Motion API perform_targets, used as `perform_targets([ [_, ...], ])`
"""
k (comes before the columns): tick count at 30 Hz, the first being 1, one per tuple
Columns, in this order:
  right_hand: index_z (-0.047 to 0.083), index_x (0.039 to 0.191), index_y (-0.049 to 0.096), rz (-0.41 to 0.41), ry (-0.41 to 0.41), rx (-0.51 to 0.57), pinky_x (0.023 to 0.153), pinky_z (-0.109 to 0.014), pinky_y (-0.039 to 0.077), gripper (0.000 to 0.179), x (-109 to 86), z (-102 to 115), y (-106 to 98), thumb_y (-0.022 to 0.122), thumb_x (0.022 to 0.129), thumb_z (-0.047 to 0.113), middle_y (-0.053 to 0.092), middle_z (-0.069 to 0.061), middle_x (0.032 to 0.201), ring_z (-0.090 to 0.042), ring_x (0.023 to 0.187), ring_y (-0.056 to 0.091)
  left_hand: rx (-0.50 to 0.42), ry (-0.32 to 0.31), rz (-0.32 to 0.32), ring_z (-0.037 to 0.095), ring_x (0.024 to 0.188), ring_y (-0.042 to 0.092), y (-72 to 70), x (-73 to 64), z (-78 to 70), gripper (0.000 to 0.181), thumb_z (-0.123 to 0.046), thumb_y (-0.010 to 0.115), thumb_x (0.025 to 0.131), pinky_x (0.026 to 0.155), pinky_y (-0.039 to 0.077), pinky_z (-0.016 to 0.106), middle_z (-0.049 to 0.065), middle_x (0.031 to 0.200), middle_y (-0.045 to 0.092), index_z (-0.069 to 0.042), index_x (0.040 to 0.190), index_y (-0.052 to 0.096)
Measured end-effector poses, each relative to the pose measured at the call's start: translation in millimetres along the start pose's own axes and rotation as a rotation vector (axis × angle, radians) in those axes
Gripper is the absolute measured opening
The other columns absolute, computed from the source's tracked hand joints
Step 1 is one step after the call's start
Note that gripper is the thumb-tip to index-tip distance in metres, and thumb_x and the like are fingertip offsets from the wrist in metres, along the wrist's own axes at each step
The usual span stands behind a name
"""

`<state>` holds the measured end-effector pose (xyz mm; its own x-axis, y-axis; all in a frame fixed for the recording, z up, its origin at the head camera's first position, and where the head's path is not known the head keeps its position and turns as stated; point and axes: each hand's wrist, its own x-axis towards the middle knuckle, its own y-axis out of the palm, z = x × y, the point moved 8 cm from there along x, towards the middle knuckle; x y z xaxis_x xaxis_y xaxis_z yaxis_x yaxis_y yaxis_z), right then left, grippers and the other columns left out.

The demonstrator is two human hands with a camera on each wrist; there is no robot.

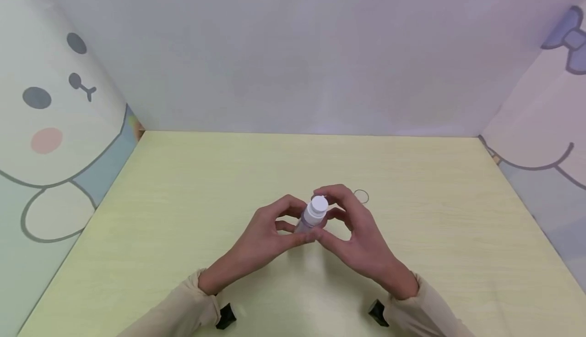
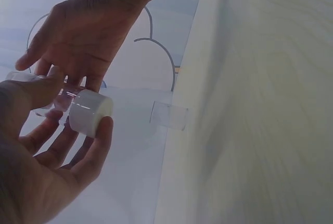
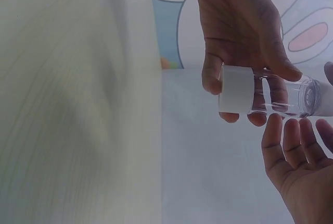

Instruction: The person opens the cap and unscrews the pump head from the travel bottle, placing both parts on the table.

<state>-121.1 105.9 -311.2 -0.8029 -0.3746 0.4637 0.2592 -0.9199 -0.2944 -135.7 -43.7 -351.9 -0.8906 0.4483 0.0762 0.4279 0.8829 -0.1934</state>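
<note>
A small clear bottle (image 3: pixel 291 99) with a white base (image 3: pixel 237 89) and a white top (image 1: pixel 319 204) is held between both hands above the table, slightly tilted. My left hand (image 1: pixel 263 232) grips its lower part, thumb along the clear body and fingers round the white base (image 2: pixel 89 112). Curled about the upper end from the other side is my right hand (image 1: pixel 359 235), its fingertips (image 3: pixel 273 122) right at the bottle. Both thumbs meet at the near side. Part of the bottle is hidden behind the fingers.
A clear cylindrical piece (image 2: pixel 169 115) stands on the table beyond the hands, showing as a thin ring (image 1: pixel 361 196) in the head view. Pale wood table (image 1: pixel 206 174) surrounds the hands, with a plain wall behind and cartoon-printed panels on both sides.
</note>
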Motion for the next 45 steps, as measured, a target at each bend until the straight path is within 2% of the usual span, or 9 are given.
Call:
perform_targets([
  [3,0.003,0.130,0.050,-0.032,0.031,0.027,0.085,-0.028,0.060,0.058,-0.2,-3.5,0.0,0.082,0.083,-0.009,0.057,-0.005,0.118,-0.016,0.106,0.063,0.003,-0.011,-0.005,0.014,0.112,0.068,-0.4,-0.1,1.4,0.038,-0.026,0.086,0.088,0.090,0.063,0.033,-0.006,0.118,0.072,-0.028,0.120,0.066],
  [9,0.003,0.121,0.050,-0.071,0.076,0.031,0.085,-0.025,0.059,0.054,-2.8,-9.7,3.1,0.085,0.080,-0.007,0.056,-0.004,0.113,-0.014,0.101,0.062,0.004,-0.002,0.023,0.014,0.112,0.069,1.5,-0.9,3.2,0.036,-0.023,0.085,0.089,0.089,0.064,0.033,-0.006,0.118,0.073,-0.026,0.120,0.066],
  [22,0.008,0.127,0.056,0.020,-0.002,0.049,0.085,-0.028,0.059,0.043,0.2,-4.3,4.7,0.072,0.091,-0.009,0.059,-0.004,0.115,-0.014,0.106,0.059,0.039,0.032,0.025,0.016,0.111,0.069,-2.8,2.1,-0.5,0.039,-0.016,0.086,0.087,0.089,0.063,0.033,-0.003,0.118,0.072,-0.024,0.120,0.066],
  [26,0.009,0.130,0.057,0.045,-0.033,0.051,0.087,-0.030,0.059,0.041,-0.2,-2.2,4.6,0.067,0.094,-0.010,0.060,-0.005,0.119,-0.016,0.109,0.059,0.036,0.020,0.025,0.015,0.112,0.069,-2.9,2.8,-0.7,0.041,-0.016,0.087,0.087,0.089,0.063,0.032,-0.004,0.119,0.072,-0.025,0.121,0.066],
  [33,0.007,0.133,0.059,0.068,0.001,0.053,0.092,-0.030,0.057,0.038,-1.9,-1.5,3.5,0.062,0.098,-0.008,0.064,-0.008,0.127,-0.016,0.112,0.060,0.015,0.002,0.031,0.015,0.114,0.068,-0.7,3.3,-0.6,0.042,-0.016,0.087,0.086,0.090,0.063,0.033,-0.003,0.121,0.072,-0.023,0.121,0.066],
  [35,0.007,0.137,0.057,0.071,0.005,0.055,0.093,-0.030,0.057,0.042,-2.1,-1.3,3.0,0.061,0.098,-0.009,0.063,-0.010,0.129,-0.016,0.113,0.061,0.014,0.000,0.030,0.016,0.114,0.068,-0.4,3.3,-0.3,0.042,-0.015,0.087,0.086,0.090,0.063,0.033,-0.003,0.122,0.072,-0.023,0.121,0.066],
  [40,0.009,0.145,0.050,0.063,0.025,0.053,0.093,-0.030,0.057,0.058,-1.8,-1.8,2.6,0.067,0.094,-0.010,0.059,-0.009,0.130,-0.017,0.113,0.059,0.005,-0.005,0.029,0.016,0.115,0.067,0.0,2.3,-0.3,0.041,-0.017,0.086,0.087,0.091,0.063,0.032,-0.003,0.122,0.072,-0.023,0.122,0.065],
  [45,0.003,0.133,0.045,0.018,0.055,0.067,0.090,-0.029,0.057,0.061,-2.4,-2.9,2.1,0.079,0.085,-0.011,0.052,-0.006,0.124,-0.017,0.109,0.059,0.003,-0.008,0.032,0.015,0.114,0.068,1.0,1.2,-1.6,0.039,-0.021,0.086,0.088,0.090,0.063,0.033,-0.004,0.121,0.072,-0.025,0.121,0.066],
])
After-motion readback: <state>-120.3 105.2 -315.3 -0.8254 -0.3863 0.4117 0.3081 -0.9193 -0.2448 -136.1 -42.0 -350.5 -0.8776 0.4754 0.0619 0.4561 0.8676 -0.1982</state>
